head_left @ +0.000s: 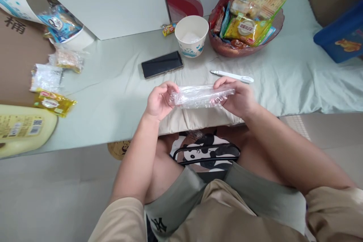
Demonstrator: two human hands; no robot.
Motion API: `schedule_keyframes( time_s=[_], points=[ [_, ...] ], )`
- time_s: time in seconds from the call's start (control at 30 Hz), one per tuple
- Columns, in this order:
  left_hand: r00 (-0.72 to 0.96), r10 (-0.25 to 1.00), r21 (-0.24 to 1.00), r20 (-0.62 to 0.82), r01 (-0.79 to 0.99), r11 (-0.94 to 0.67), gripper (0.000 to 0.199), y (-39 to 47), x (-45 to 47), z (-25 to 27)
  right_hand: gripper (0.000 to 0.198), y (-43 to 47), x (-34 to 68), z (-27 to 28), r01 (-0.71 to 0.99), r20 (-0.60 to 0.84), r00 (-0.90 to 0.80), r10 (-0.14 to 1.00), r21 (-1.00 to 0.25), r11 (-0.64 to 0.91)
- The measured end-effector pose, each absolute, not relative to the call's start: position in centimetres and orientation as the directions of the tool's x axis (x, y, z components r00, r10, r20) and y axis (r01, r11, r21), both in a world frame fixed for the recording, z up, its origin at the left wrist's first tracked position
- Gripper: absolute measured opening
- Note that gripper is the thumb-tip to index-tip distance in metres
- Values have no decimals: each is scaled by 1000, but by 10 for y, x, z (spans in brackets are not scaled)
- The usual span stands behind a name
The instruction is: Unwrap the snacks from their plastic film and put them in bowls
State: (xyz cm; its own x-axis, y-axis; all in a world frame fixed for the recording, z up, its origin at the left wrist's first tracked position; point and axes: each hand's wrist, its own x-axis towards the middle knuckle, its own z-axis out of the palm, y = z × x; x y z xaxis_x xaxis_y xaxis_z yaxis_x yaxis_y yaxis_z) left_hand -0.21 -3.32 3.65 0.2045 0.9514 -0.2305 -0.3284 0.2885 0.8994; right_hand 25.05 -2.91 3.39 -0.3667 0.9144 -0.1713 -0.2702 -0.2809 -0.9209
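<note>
A seated person's left hand (160, 100) and right hand (237, 96) grasp opposite ends of a crinkled clear plastic wrapper (198, 96), held level near the front edge of a table (104, 109) draped in pale green cloth. Just beyond lie a black smartphone (162, 64) and a white utility knife (231, 76); behind them stand a paper cup (191, 43) and a snack-filled bowl (227, 50). Open cloth stretches leftward to a yellow jug (28, 130), and rightward past the bowl.
</note>
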Motion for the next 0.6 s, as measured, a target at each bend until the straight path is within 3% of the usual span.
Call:
schedule_keyframes(
  time_s=[0.17, 0.27, 0.37, 0.43, 0.5, 0.6],
  points=[
    [188, 975, 984, -118, -112, 140, 29, -30, 1, 23, 35, -27, 251, 26, -54, -212, -259, 942, -971, -233],
    [117, 992, 998, -57, -9, 58, 42, -29, 3, 14, 57, -26, 249, 18, -2, -211, -182, 960, -977, -215],
    [-81, 994, 991, 70, 124, -60, 43, -28, 4, 12, 41, -23, 250, 16, -45, -114, -51, 992, -992, -116],
    [-157, 978, 969, 135, 228, -97, 29, -30, 5, 13, 27, -23, 250, 19, -16, -25, 8, 1000, -1000, -25],
    [-109, 986, 960, 123, 267, -90, 20, -33, 9, 14, 24, -26, 249, 24, 94, 80, 4, 997, -992, 79],
    [68, 997, 978, 43, 200, -56, 31, -40, 21, 10, 28, -35, 244, 30, 169, 236, -150, 960, -951, 260]
  ],
)
